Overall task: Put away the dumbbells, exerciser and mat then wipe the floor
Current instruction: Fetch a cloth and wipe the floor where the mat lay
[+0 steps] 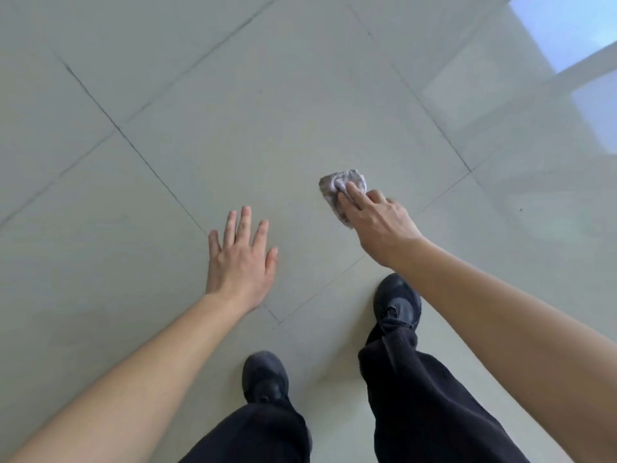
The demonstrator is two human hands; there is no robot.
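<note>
A crumpled pale grey cloth (pixel 337 185) lies on the light tiled floor (pixel 233 111), right of centre. My right hand (pixel 377 218) presses down on its near part, fingers curled over it. My left hand (pixel 240 259) hovers open and flat over the floor to the left, fingers spread, holding nothing. No dumbbells, exerciser or mat are in view.
My two black shoes (pixel 397 302) and dark trouser legs (pixel 417 396) stand at the bottom of the view. Dark grout lines cross the glossy tiles. A bright window reflection (pixel 564 28) shows on the floor at the upper right.
</note>
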